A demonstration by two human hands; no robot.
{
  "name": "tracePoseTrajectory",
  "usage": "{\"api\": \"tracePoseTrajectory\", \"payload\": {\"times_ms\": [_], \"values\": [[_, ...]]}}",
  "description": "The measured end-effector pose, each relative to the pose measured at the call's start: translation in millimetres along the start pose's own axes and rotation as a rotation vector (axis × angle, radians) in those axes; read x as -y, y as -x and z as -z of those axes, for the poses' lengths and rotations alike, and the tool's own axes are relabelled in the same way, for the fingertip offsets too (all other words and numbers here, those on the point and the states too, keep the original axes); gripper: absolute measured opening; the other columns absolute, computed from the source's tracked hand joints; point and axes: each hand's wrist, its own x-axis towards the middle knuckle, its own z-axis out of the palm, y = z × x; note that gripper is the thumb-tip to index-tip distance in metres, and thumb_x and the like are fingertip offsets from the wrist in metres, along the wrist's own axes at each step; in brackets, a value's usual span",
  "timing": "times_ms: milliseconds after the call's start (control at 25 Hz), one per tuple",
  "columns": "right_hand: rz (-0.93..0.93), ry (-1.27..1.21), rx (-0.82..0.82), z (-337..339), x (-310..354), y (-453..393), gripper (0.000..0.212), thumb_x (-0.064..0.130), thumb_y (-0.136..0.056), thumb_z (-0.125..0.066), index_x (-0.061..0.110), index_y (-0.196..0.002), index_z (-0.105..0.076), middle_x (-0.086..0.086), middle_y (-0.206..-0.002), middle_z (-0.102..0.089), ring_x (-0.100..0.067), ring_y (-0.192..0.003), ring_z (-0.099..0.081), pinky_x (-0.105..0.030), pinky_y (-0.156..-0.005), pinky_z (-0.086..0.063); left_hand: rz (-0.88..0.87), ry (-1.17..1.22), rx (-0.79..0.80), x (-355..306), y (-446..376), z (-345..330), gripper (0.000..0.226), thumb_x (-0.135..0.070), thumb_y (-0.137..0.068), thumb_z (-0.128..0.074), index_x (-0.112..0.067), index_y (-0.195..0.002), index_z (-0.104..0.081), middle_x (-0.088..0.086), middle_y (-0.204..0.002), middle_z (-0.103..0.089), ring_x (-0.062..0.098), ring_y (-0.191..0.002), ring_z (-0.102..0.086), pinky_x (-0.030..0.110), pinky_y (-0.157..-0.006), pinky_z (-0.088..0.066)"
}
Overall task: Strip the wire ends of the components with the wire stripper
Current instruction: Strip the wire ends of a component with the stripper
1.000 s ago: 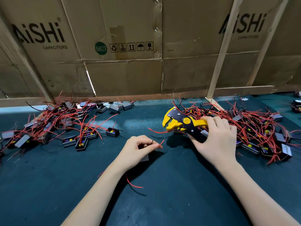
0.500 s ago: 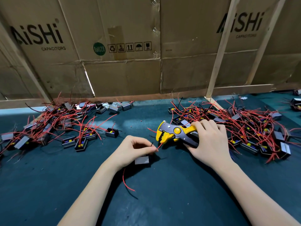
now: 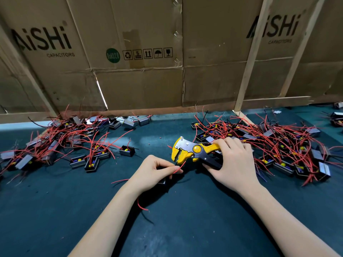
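The wire stripper [image 3: 193, 152], gripped by the right hand [image 3: 233, 162], is laid left-right, head leftward; a red wire [image 3: 179, 167] is pinched by the left hand [image 3: 154, 173], its component mostly hidden.

Both bare forearms reach forward over the worktop [image 3: 185, 229]. The left hand [image 3: 154, 173] curls, thumb and forefinger pinching a red wire [image 3: 179, 168]. The right hand [image 3: 233, 162] wraps its fingers [image 3: 229, 145] around the wire stripper [image 3: 193, 151] handles.

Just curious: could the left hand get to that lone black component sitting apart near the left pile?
Probably yes. The lone component sits on bare mat just beyond the left hand, nothing between them. But that hand already pinches a red wire.
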Motion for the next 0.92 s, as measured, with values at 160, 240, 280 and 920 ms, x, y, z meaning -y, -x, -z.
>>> {"api": "tracePoseTrajectory", "payload": {"times_ms": [160, 240, 280, 920], "values": [[0.015, -0.042, -0.035, 2.3, -0.5, -0.6, 0.056, 0.060, -0.066, -0.072, 0.019, -0.103, -0.064, 0.004, -0.091, -0.059, -0.026, -0.088, -0.056, -0.039, -0.075, -0.037, 0.020, -0.015, -0.032, -1.1, -0.4, 2.1, 0.017, -0.029, -0.091, -0.067, -0.021, -0.085, -0.081, -0.005, -0.053, -0.049, 0.006, -0.047, -0.036, 0.014, -0.047, -0.030], [0.032, -0.041, -0.056, 2.9, -0.6, -0.9, 0.056, 0.061, -0.067, -0.070, 0.020, -0.103, -0.064, 0.004, -0.090, -0.060, -0.026, -0.086, -0.056, -0.038, -0.074, -0.035, 0.019, -0.030, -0.028, -1.7, -0.3, 1.7, 0.017, -0.030, -0.091, -0.068, -0.022, -0.084, -0.081, -0.005, -0.053, -0.049, 0.007, -0.047, -0.036, 0.015, -0.047, -0.029], [0.045, -0.021, -0.062, 3.0, -0.4, -1.3, 0.056, 0.062, -0.067, -0.070, 0.019, -0.103, -0.064, 0.004, -0.090, -0.060, -0.026, -0.086, -0.056, -0.037, -0.074, -0.035, 0.018, -0.033, -0.025, -1.9, -0.1, 1.2, 0.017, -0.030, -0.091, -0.067, -0.022, -0.084, -0.081, -0.005, -0.053, -0.049, 0.008, -0.048, -0.036, 0.015, -0.047, -0.029], [-0.006, 0.020, -0.121, 7.3, 6.3, 0.0, 0.042, 0.038, -0.046, -0.094, 0.014, -0.068, -0.067, -0.001, -0.057, -0.060, -0.030, -0.048, -0.057, -0.028, -0.050, -0.041, 0.025, -0.011, -0.027, -3.7, 1.4, 1.4, 0.017, -0.030, -0.092, -0.067, -0.021, -0.085, -0.081, -0.004, -0.055, -0.051, 0.006, -0.049, -0.040, 0.013, -0.048, -0.033]]}}
